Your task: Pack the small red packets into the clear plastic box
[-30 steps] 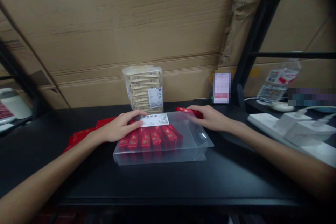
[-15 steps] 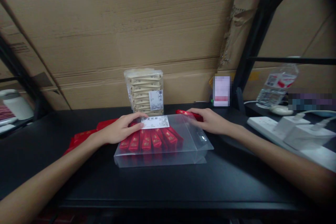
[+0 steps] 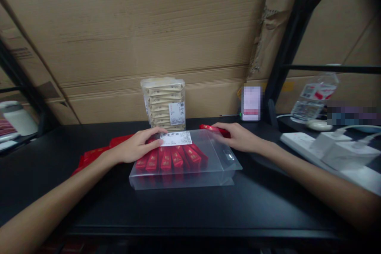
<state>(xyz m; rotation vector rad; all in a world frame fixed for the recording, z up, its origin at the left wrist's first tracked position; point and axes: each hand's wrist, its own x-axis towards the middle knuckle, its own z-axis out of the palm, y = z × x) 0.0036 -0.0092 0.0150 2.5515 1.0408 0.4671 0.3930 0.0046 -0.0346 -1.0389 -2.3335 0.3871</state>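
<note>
- Clear plastic box (image 3: 217, 166): lies flat on the black surface (image 3: 190, 210), in front of the person and under both hands.
- Red sachets (image 3: 166, 159): seen through the box lid, set side by side in a slanted row.
- White label (image 3: 175, 139): seen at the far edge of the box; whether it is stuck on top or lies inside cannot be told.
- Left hand (image 3: 135, 147): held open, fingers slightly curved and laid across the far left corner of the box, fingertips just short of the label. No grip is seen.
- Right hand (image 3: 238, 135): held open and nearly flat over the far right corner of the box. No grip is seen.
- Single red sachet (image 3: 210, 127): found just beyond the box, under the right hand's fingers; contact cannot be confirmed.
- Loose red sachets (image 3: 95, 152): spread on the surface left of the box, beside the left wrist.
- Bag of cream sachets (image 3: 163, 103): stands upright behind the box, a printed tag on its front.
- Cardboard sheet (image 3: 133, 35): rises behind the surface, well beyond the box.
- Black metal upright (image 3: 293, 43): stands far right of the box.
- Power strip (image 3: 300, 145) with white adapters (image 3: 348, 154): placed right of the box.
- Water bottle (image 3: 315, 97): stands beyond the power strip, well right of the box.
</note>
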